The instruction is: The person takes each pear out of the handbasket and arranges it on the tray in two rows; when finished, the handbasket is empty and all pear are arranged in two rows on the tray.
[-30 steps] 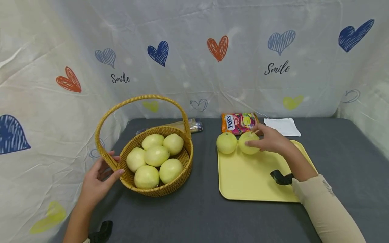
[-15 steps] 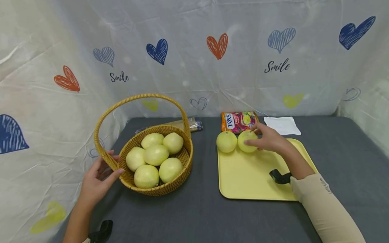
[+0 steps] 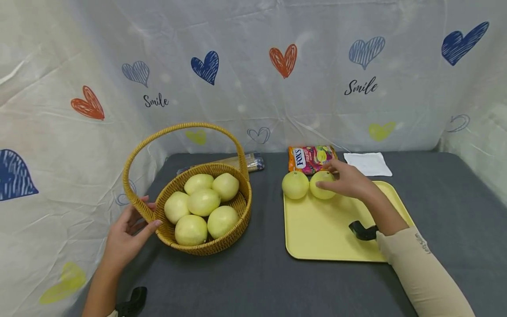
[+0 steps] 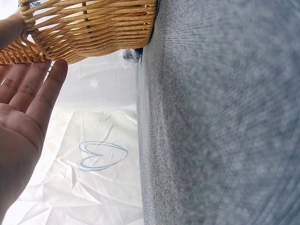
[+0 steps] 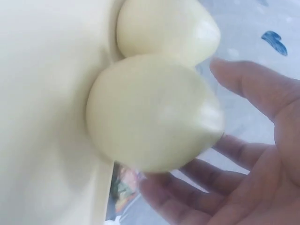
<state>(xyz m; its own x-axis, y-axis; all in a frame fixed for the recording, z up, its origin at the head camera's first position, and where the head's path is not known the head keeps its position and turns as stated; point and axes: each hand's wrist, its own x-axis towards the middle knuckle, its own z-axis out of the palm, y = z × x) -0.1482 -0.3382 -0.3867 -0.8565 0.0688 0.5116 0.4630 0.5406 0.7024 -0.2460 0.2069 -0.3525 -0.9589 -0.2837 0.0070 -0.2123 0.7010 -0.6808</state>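
Observation:
On the left stands a wicker basket (image 3: pixel 233 235) with several pale green round fruits (image 3: pixel 203 203) inside. My left hand (image 3: pixel 126 235) holds it at the base of the handle, thumb on the near side; in the left wrist view the extended fingers of my left hand (image 4: pixel 28 105) touch the outer weave. Two more fruits sit side by side at the back left of a yellow tray (image 3: pixel 328 235). My right hand (image 3: pixel 348 180) is around the right one (image 3: pixel 321 190). Seen from the right wrist, thumb and fingers are spread beside that fruit (image 5: pixel 152 112), the thumb apart from it.
Behind the tray lies a colourful candy bag (image 3: pixel 310 158), with a white folded cloth (image 3: pixel 368 164) to its right. A clear-wrapped bundle (image 3: pixel 253 164) lies behind the basket. A printed curtain (image 3: pixel 241 101) closes off the back and sides of the grey table (image 3: pixel 257 281).
My right hand has shifted slightly left over the fruit, and its fingertips have moved a little. The right-hand fruit is slightly nearer the other one than a second ago. My left hand and the basket look still.

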